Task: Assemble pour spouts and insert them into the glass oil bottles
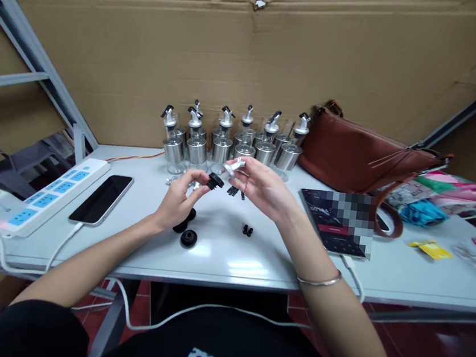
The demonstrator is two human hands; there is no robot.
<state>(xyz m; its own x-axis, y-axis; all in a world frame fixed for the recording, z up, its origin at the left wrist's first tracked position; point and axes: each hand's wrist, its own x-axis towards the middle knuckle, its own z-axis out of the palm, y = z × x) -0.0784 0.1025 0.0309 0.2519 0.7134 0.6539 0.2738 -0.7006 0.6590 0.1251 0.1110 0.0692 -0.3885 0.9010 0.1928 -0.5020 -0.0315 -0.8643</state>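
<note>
My left hand (184, 196) pinches a black ribbed stopper (215, 181) between thumb and fingers. Close by on its right, my right hand (265, 188) grips a silver pourer top (234, 166); a small gap seems to separate the two parts. Below the left hand, black round stoppers (189, 238) lie on the table, some partly hidden by the hand. Thin black pieces (232, 190) rest beneath the right hand. Nearer me sit several tiny black parts (247, 230). More silver pieces (172, 181) show partly behind my left hand.
Glass and steel bottles (197, 150), several with pourers, stand along the cardboard wall (149, 48). A power strip (59, 195) and a phone (101, 199) lie left. On the right are a tablet (323, 217), a brown bag (361, 152) and a yellow packet (431, 249). Cables cross the front edge.
</note>
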